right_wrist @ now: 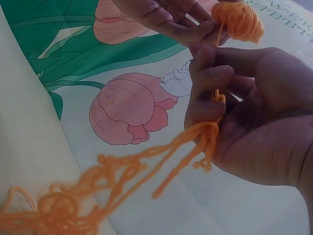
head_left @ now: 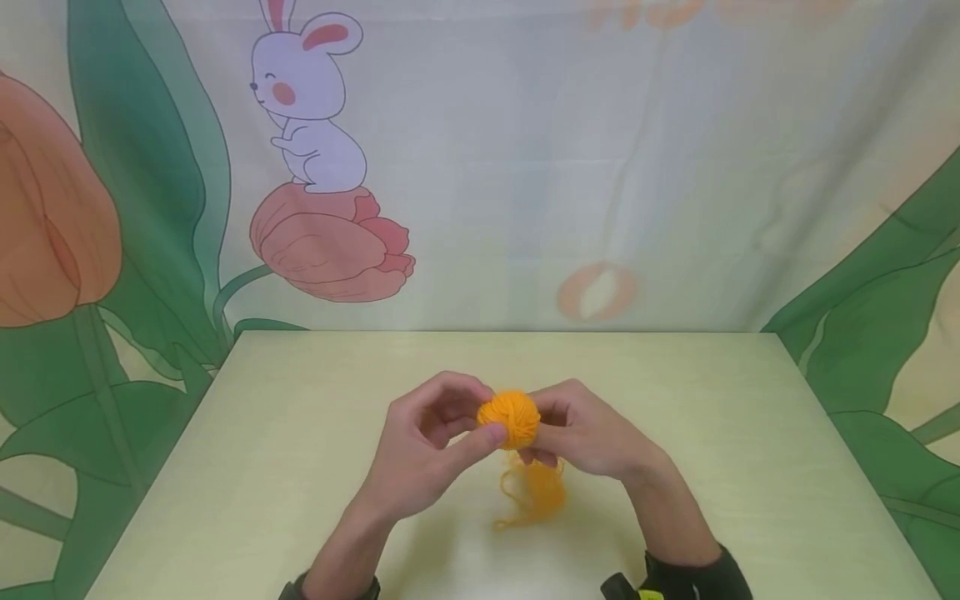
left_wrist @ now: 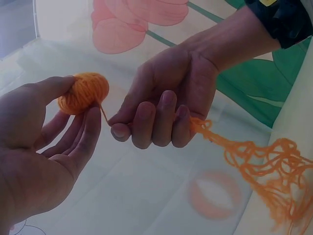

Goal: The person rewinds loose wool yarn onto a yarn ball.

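Note:
A small ball of orange yarn (head_left: 509,419) is pinched between the thumb and fingers of my left hand (head_left: 427,450), held above the table. One strand runs from the ball to my right hand (head_left: 596,432), just beside it. In the left wrist view the right hand's fingers (left_wrist: 161,115) curl round that strand. Loose orange yarn (left_wrist: 274,166) trails from below the right hand in tangled loops. The right wrist view shows this loose yarn (right_wrist: 73,200) hanging from the curled fingers down to the table. In the head view the tangle lies partly behind the right hand.
The pale table (head_left: 285,450) spreads out on both sides of the hands. Behind it hangs a printed curtain (head_left: 480,167) with a rabbit, tulips and leaves. Dark cuffs (head_left: 697,575) with a strap sit at the wrists.

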`<state>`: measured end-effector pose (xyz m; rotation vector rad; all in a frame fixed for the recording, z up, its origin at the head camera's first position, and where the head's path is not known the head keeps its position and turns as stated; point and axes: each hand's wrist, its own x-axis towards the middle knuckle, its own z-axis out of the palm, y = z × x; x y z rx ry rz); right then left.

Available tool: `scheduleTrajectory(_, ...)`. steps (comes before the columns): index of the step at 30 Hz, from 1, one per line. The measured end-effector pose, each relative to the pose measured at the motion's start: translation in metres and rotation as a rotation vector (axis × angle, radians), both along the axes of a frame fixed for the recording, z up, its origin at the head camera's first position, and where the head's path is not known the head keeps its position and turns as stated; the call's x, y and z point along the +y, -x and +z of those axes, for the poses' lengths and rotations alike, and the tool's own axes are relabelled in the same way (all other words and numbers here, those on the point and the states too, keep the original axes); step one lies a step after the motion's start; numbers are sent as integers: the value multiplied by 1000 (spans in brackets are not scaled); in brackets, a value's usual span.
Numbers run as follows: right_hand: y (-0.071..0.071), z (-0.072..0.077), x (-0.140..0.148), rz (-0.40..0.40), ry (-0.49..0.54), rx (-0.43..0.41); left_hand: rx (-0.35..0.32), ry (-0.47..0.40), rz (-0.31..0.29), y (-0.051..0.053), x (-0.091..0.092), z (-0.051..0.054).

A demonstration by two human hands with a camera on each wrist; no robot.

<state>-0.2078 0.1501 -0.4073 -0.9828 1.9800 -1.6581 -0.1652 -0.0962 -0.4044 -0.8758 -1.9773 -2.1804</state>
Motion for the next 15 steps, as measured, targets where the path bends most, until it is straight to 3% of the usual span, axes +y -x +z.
scheduleTrajectory(4,2,0,6,-53,-6,-49,0,51,-65,-1,0,0)
scheduleTrajectory(7,2,3,10,-93,16,-50,11,90,-82,-1,0,0)
scheduleTrajectory(15,-4,13,16,-167,68,39,84,189,-59,2,-1,-2)
